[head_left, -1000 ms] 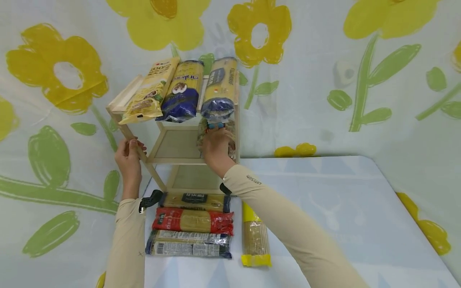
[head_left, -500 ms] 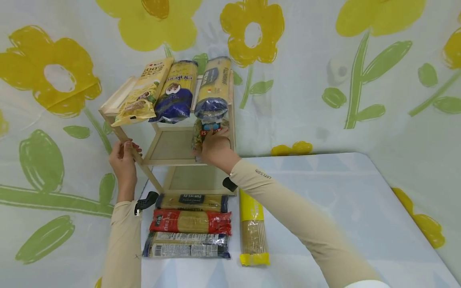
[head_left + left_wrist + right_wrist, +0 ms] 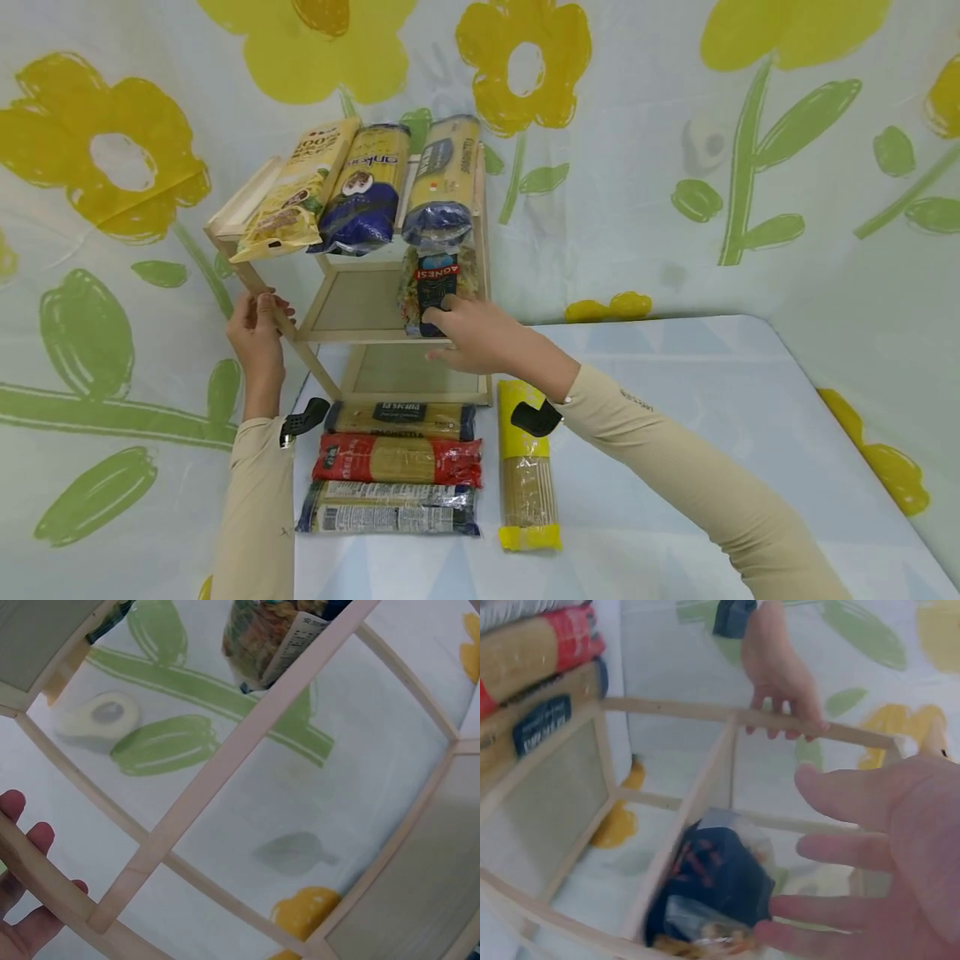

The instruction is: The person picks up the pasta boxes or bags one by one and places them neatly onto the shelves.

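Note:
My left hand (image 3: 257,337) grips the left front post of a light wooden shelf rack (image 3: 360,337), and its fingers (image 3: 41,836) show around the wood in the left wrist view. A clear bag of coloured pasta with a dark Agnesi label (image 3: 437,283) stands upright at the right end of the middle shelf. Just in front of that bag is my right hand (image 3: 487,333), partly covering its lower edge in the head view. The right wrist view shows this hand's fingers (image 3: 840,851) spread and holding nothing, with the pasta bag (image 3: 712,881) beyond the fingertips.
Three pasta packs, one cream (image 3: 288,196), one blue-yellow (image 3: 365,187) and one spaghetti (image 3: 442,179), lie on the top shelf, overhanging its front. Before the rack lie a red pack (image 3: 397,459), other spaghetti packs (image 3: 390,508) and a yellow-ended pack (image 3: 527,475) on the table (image 3: 675,433).
My right hand has let go of the pasta bag and drawn back to the right and toward me, uncovering the label. The left hand keeps its grip on the post.

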Demonstrator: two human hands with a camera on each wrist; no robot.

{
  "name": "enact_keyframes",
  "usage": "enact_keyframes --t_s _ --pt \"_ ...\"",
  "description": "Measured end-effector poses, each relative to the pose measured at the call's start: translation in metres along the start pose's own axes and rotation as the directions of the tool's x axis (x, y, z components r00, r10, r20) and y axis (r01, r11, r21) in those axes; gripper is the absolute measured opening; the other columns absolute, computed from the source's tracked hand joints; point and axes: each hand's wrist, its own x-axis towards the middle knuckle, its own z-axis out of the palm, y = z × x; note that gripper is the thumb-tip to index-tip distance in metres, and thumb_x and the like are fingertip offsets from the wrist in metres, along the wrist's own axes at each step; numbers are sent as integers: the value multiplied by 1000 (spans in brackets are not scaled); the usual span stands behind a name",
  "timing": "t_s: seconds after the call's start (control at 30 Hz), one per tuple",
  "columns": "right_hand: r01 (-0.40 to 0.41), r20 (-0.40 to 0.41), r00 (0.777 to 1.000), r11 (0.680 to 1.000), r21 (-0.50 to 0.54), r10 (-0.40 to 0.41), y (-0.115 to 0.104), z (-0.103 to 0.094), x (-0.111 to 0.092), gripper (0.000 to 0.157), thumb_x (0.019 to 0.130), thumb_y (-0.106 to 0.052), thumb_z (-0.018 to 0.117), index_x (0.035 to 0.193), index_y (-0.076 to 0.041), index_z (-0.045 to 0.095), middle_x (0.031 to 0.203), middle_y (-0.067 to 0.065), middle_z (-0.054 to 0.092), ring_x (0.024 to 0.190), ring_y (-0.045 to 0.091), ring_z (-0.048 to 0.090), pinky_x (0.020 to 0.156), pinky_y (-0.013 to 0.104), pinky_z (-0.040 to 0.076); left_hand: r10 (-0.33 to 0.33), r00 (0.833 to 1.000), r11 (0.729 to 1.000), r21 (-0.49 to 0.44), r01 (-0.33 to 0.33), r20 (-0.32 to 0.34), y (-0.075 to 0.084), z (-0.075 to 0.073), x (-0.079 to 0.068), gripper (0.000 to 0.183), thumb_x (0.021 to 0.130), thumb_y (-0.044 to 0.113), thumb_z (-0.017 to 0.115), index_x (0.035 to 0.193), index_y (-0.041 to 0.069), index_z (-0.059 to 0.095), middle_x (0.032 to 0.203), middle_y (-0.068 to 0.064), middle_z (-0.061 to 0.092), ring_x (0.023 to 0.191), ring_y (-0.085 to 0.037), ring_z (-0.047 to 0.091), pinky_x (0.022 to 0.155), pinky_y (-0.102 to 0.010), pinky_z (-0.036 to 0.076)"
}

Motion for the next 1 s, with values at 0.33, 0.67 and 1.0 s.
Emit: enact_keyframes --t_s 0.33,0.67,1.0 --pt "-89 -115 985 954 288 127 12 38 -47 44 91 -33 64 129 -13 52 118 10 58 72 16 56 54 29 44 5 1000 1000 -27 -5 29 12 6 -5 20 95 17 55 98 0 65 80 -15 61 68 -24 60 62 -25 52" --pt "-207 -178 939 900 384 293 8 78 -81 47 86 -34 70 124 -10 56 116 12 60 81 21 61 63 34 49 8 1000 1000 -19 -8 18 11 3 -6 19 96 16 55 98 0 65 80 -14 62 68 -24 60 62 -24 52" --pt "-342 -244 836 814 470 492 5 119 -109 48 78 -34 77 116 -10 57 98 6 60 77 19 58 54 26 45 5 1000 1000 -2 -5 19 10 2 -5 21 95 18 55 99 0 66 80 -15 62 69 -25 60 62 -24 51"
